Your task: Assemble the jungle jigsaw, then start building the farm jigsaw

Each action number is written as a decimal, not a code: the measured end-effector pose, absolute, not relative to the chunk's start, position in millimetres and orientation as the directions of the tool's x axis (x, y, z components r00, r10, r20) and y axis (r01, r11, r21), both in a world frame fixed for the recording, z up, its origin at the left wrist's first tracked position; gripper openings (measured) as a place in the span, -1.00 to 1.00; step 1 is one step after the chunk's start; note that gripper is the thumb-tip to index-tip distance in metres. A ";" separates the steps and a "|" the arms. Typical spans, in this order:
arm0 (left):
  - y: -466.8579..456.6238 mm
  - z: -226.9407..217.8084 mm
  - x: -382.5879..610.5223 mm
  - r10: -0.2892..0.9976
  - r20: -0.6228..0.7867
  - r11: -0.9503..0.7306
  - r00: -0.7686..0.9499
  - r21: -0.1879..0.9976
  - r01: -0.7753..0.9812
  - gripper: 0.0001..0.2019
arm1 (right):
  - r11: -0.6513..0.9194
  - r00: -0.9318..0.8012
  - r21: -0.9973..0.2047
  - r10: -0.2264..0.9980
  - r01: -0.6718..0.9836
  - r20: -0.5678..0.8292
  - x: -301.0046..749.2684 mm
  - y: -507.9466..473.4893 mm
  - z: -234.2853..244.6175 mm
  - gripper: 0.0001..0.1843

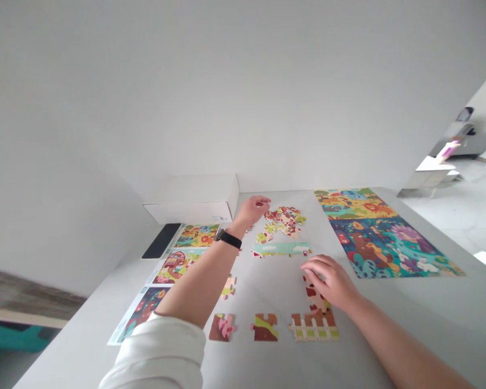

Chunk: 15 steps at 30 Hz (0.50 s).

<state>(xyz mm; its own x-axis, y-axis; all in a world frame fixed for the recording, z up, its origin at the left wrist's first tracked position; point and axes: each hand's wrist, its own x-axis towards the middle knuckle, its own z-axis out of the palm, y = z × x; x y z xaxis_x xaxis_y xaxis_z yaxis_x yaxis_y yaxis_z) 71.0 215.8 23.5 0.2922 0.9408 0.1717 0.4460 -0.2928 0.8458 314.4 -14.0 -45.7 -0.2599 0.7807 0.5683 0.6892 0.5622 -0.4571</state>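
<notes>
Two hands are at the puzzle: the left hand (256, 208) seems to pinch a puzzle piece (264, 203) over the loose pile (284, 219), while the right hand (328, 281) lies slack and flat on the joined pieces (314, 326). Pieces look like light, stiff card, best nipped by the edges. They would likely slide on the smooth white worktop (275, 289). Bare white walls stand behind.

Bright, even daylight, soft faint shadows under the arms on the white worktop (267, 294), glare patch at far right, wide-angle stretch and tilt toward edges, slight softness throughout
</notes>
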 end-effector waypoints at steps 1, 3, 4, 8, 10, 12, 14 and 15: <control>207.2 27.9 74.1 0.934 0.163 -0.276 0.317 0.894 0.354 -0.71 | 0.560 -0.251 -0.457 0.779 0.691 0.575 314.3 -13.7 -46.1 -0.78; 187.1 35.1 78.8 0.914 0.175 -0.240 0.367 0.961 0.138 -0.74 | 0.553 -0.222 -0.472 0.778 0.687 0.588 313.3 -13.7 -46.1 -0.79; 175.9 37.8 80.5 0.904 0.184 -0.212 0.386 0.977 0.029 -0.73 | 0.546 -0.203 -0.489 0.781 0.680 0.590 312.4 -13.9 -45.1 -0.80; 126.4 44.9 83.1 0.886 0.162 -0.075 0.435 0.975 -0.209 -0.68 | 0.509 -0.106 -0.592 0.806 0.625 0.582 304.7 -17.4 -30.8 -0.77; 101.1 47.2 82.1 0.881 0.143 -0.034 0.451 0.970 -0.241 -0.67 | 0.496 -0.045 -0.639 0.809 0.589 0.586 297.2 -20.4 -17.6 -0.73; 77.1 48.7 79.7 0.879 0.135 -0.008 0.457 0.963 -0.269 -0.66 | 0.499 -0.002 -0.665 0.801 0.557 0.599 286.5 -23.8 -3.0 -0.66; 55.7 49.0 75.7 0.880 0.134 0.011 0.456 0.953 -0.301 -0.65 | 0.516 0.003 -0.672 0.792 0.531 0.611 272.9 -27.1 9.8 -0.60; 46.2 48.7 73.0 0.880 0.134 0.017 0.456 0.950 -0.311 -0.65 | 0.524 -0.006 -0.676 0.792 0.518 0.610 265.4 -28.6 14.7 -0.59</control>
